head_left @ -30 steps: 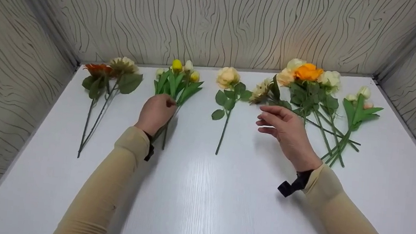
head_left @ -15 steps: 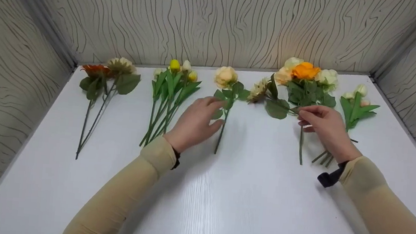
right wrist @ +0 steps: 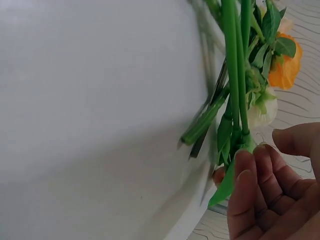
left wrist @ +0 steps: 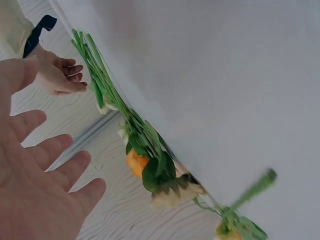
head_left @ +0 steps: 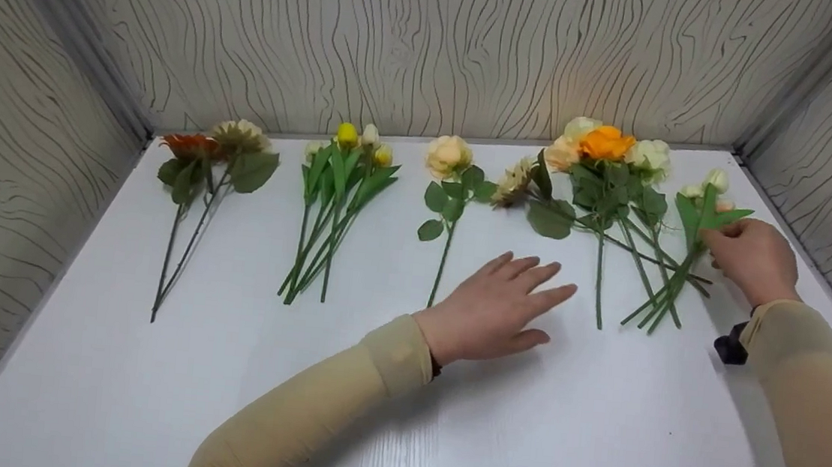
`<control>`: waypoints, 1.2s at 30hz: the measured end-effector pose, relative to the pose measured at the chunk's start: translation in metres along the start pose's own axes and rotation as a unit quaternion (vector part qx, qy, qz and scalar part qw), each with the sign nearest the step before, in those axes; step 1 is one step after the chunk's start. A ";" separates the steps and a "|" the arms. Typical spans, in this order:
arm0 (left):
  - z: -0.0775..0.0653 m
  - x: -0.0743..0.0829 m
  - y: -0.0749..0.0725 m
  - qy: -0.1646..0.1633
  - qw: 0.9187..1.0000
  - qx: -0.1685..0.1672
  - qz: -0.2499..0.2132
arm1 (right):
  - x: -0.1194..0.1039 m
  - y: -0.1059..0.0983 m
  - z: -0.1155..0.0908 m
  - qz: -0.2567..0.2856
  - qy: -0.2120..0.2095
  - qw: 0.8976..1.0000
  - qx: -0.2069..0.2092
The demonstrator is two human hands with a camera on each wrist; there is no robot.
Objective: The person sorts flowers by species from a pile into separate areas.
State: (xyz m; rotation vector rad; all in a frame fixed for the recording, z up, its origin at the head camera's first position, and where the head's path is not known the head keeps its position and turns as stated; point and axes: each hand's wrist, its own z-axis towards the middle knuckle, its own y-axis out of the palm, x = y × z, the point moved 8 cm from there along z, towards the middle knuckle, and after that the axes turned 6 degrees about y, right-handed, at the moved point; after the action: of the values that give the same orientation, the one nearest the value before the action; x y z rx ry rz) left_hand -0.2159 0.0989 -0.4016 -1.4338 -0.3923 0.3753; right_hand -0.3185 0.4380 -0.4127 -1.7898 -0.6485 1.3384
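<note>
My left hand (head_left: 488,315) is spread out, palm down, over the table in front of the single peach rose (head_left: 449,157); it holds nothing. At the far right, my right hand (head_left: 754,259) reaches to the bunch of pale tulips (head_left: 716,181), its fingertips at their green leaves. In the right wrist view those bent fingers (right wrist: 245,185) meet the leaves (right wrist: 225,187), while the thumb stands apart from them. The tulip stems (right wrist: 232,65) run past the fingers. In the left wrist view the left palm (left wrist: 35,195) shows with its fingers apart.
Left of the right hand lie an orange rose (head_left: 608,143), pale roses (head_left: 648,158) and a cream flower (head_left: 515,182), their stems crossing the tulips'. Yellow and white tulips (head_left: 348,136) and a rust-orange flower (head_left: 189,144) lie further left. A patterned wall (head_left: 432,54) stands behind.
My left hand has moved right from the yellow tulips, past the peach rose. My right hand has moved right, from the cream flower's stem to the pale tulips; that flower's stem lies free.
</note>
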 end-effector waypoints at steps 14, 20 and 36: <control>0.018 0.046 0.010 0.053 0.998 -0.021 0.021 | 0.014 0.005 0.008 -0.014 0.026 0.999 -0.032; 0.018 0.044 0.009 0.050 0.999 -0.015 0.015 | 0.014 0.006 0.010 0.019 0.033 0.999 -0.038; 0.014 0.014 -0.004 -0.016 0.990 0.077 -0.120 | -0.009 -0.012 -0.007 0.164 0.044 0.985 -0.024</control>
State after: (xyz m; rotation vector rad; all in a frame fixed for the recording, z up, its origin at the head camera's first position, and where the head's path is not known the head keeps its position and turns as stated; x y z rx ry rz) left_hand -0.2105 0.1169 -0.3955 -1.2151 -0.5432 0.2287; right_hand -0.3141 0.4355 -0.3972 -2.0474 -0.3495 1.4556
